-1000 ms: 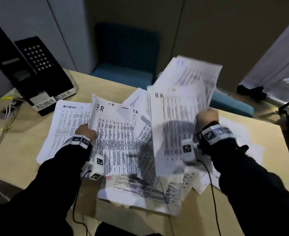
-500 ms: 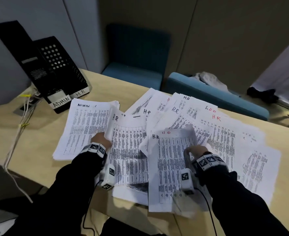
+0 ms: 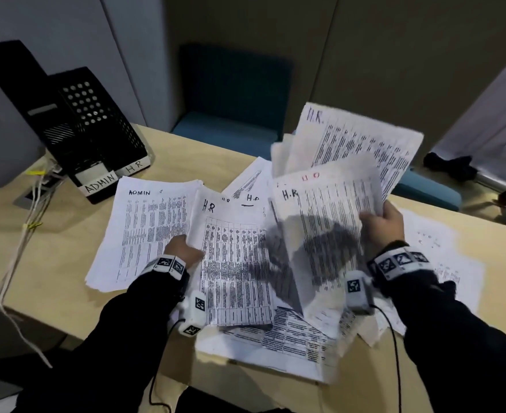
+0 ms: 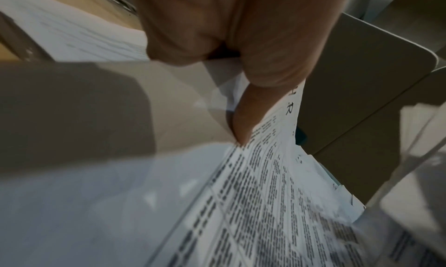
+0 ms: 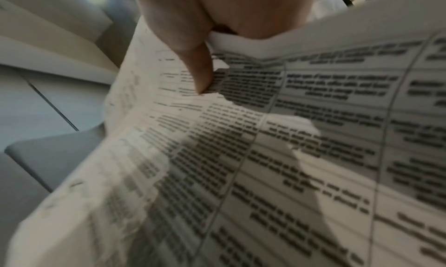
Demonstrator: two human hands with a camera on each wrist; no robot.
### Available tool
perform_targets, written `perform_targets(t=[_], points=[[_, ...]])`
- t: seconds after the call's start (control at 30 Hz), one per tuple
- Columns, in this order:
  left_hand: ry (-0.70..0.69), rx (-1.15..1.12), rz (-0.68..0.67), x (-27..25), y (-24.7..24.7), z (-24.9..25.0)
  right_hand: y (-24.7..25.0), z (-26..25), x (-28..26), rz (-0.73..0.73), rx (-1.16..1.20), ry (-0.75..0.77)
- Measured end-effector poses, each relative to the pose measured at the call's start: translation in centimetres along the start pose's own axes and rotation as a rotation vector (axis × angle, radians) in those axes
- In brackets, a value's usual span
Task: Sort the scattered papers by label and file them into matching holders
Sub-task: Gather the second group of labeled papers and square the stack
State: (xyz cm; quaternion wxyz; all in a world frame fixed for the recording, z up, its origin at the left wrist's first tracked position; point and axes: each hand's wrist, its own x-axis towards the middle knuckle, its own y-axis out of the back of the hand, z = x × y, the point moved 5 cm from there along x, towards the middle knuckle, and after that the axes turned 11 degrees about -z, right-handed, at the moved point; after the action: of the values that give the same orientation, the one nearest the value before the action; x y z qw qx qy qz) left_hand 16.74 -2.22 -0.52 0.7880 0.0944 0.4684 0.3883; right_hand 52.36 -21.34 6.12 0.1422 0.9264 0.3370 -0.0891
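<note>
Printed papers lie scattered over the wooden desk (image 3: pixel 52 248). My left hand (image 3: pixel 183 248) pinches the left edge of an HR-labelled stack (image 3: pixel 234 263), thumb on top in the left wrist view (image 4: pixel 243 118). My right hand (image 3: pixel 383 222) grips a lifted bunch of HR sheets (image 3: pixel 329 228) by their right edge, held above the pile; the right wrist view shows the thumb (image 5: pixel 200 69) pressed on the printed sheet (image 5: pixel 265 156). An ADMIN pile (image 3: pixel 144 231) lies flat at the left. Two black holders stand at the back left, labelled ADMIN (image 3: pixel 96 181) and HR (image 3: pixel 134 166).
Loose sheets (image 3: pixel 442 257) lie on the right of the desk and others (image 3: pixel 275 347) overhang its near edge. Cables (image 3: pixel 28 222) trail off the desk's left side. Teal chairs (image 3: pixel 234 93) stand behind the desk.
My right hand, which had lowered onto the pile half a second ago, has risen again with a bunch of HR sheets. The left hand keeps its hold on the HR stack.
</note>
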Motion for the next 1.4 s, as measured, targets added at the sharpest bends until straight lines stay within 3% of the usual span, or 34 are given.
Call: perform_targets(t=[0.23, 0.43, 0.53, 0.63, 0.73, 0.83, 0.9, 1.13, 1.23, 1.4], points=[[-0.009, -0.106, -0.087, 0.3, -2.0, 2.0, 2.1, -5.8, -0.8, -0.204, 0.168, 0.065], [-0.022, -0.156, -0.147, 0.0, -4.5, 3.0, 1.0, -1.8, -1.0, -0.307, 0.136, -0.086], [-0.066, -0.286, -0.164, -0.5, -6.0, 3.6, -1.0, 2.2, -1.5, -0.402, -0.112, -0.202], [-0.034, -0.318, -0.199, -0.6, -7.4, 3.6, -2.8, 5.6, -2.3, -0.396, -0.32, -0.272], [0.003, -0.36, -0.166, -1.0, -8.1, 3.5, -4.5, 7.9, -2.0, -0.427, -0.64, -0.212], [0.026, -0.435, -0.149, -0.7, -8.6, 3.1, -4.3, 8.5, -0.9, -0.335, -0.927, -0.238], [0.033, -0.456, -0.136, -0.6, -8.6, 2.9, -3.8, 8.2, 0.0, -0.244, -0.897, -0.245], [-0.032, -0.535, -0.183, -0.1, -9.9, 1.7, -4.8, 8.9, 0.2, -0.113, -0.37, -0.292], [-0.003, -0.39, -0.212, -1.2, -10.2, 2.4, -6.6, 9.0, -0.7, -0.095, -0.419, -0.283], [0.048, -0.182, -0.169, -1.3, -10.9, 2.7, -9.0, 8.6, -2.7, -0.311, -0.638, -0.172]])
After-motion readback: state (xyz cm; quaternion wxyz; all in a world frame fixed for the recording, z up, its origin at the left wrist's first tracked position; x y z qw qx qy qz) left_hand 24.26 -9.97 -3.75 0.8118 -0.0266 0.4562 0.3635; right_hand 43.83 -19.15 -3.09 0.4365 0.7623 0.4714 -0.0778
